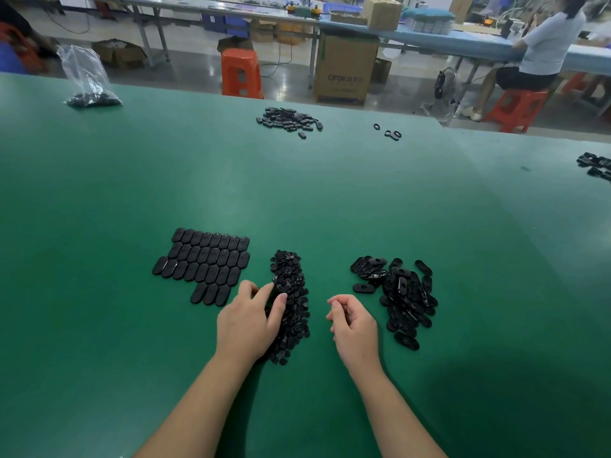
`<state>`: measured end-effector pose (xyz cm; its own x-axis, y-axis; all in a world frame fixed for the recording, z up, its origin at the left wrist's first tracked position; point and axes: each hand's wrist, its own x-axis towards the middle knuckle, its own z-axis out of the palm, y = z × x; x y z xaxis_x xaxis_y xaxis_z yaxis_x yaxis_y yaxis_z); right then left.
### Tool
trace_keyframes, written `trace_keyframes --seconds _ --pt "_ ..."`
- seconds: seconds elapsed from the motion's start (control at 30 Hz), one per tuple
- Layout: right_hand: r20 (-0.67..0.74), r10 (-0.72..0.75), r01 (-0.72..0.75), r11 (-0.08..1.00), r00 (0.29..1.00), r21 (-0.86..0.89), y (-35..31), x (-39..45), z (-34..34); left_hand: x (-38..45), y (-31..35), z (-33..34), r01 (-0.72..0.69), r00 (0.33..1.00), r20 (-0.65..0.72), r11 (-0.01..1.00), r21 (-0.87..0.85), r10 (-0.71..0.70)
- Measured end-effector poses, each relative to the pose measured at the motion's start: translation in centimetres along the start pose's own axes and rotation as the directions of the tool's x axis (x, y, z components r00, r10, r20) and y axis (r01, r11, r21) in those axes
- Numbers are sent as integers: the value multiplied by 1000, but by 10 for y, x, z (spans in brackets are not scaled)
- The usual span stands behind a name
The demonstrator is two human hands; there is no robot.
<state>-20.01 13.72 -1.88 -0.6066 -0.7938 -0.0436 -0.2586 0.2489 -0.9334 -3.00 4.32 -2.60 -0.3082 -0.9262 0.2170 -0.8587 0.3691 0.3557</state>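
On the green table lies a long heap of small black parts in front of me. My left hand rests on its left side, with straight fingers touching the parts. My right hand hovers just right of the heap, fingers loosely curled and nothing visible in them. To the left, several black oval pieces lie flat in neat rows. To the right is a loose pile of black oval shells with holes.
Far across the table lie another pile of black parts, a few loose rings and a plastic bag of parts. More parts sit at the right edge. Orange stools, cardboard boxes and a seated person are beyond the table.
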Motion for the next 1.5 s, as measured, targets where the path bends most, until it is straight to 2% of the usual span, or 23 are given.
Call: trace_keyframes --seconds 0.2,0.27,0.3,0.33,0.4,0.47,0.5,0.6,0.73,1.07,1.13,1.23,1.3,1.37,1.43,1.5 --pt "49 38 -35 998 998 -58 -4 6 -2 0 -2 -4 77 997 -1 981 -179 -78" --pt "58 21 -13 991 998 -136 -7 13 -8 1 -4 -3 107 993 -15 967 -233 -113" --pt "45 -18 28 973 999 -228 -8 18 -12 1 -4 -2 120 992 -20 961 -250 -129" --pt "32 -71 78 927 997 -367 -8 24 -18 2 -4 -2 130 990 -22 956 -263 -141" --pt "43 -149 141 743 988 -654 -7 36 -29 3 -5 -2 144 988 -19 951 -274 -155" --pt "70 -148 144 578 987 -804 -7 48 -39 3 -6 -2 147 988 -12 951 -270 -156" --pt "83 -132 141 529 988 -837 -7 54 -43 3 -7 -2 151 987 -6 951 -268 -158" --pt "125 -78 147 464 989 -874 -10 69 -53 5 -8 -2 163 986 15 953 -257 -165" --pt "179 -59 187 432 982 -882 -10 77 -57 5 -9 -1 161 987 16 953 -256 -163" --pt "188 -87 206 490 978 -847 -15 75 -61 6 -10 1 152 988 3 950 -271 -157" --pt "195 -65 200 530 979 -824 -16 76 -62 6 -11 2 152 987 2 948 -280 -158" --pt "137 -28 112 743 990 -660 -17 77 -60 6 -11 2 152 987 -2 946 -288 -160" --pt "100 20 28 893 995 -449 -19 76 -57 6 -11 3 155 987 0 946 -286 -161" --pt "137 99 -82 988 986 -128 -22 71 -53 6 -12 3 159 986 4 946 -281 -165" --pt "204 154 -189 968 967 166 -23 62 -47 6 -12 3 161 986 5 946 -282 -166" --pt "229 182 -247 922 956 298 -23 53 -40 7 -11 3 158 986 0 945 -288 -165"
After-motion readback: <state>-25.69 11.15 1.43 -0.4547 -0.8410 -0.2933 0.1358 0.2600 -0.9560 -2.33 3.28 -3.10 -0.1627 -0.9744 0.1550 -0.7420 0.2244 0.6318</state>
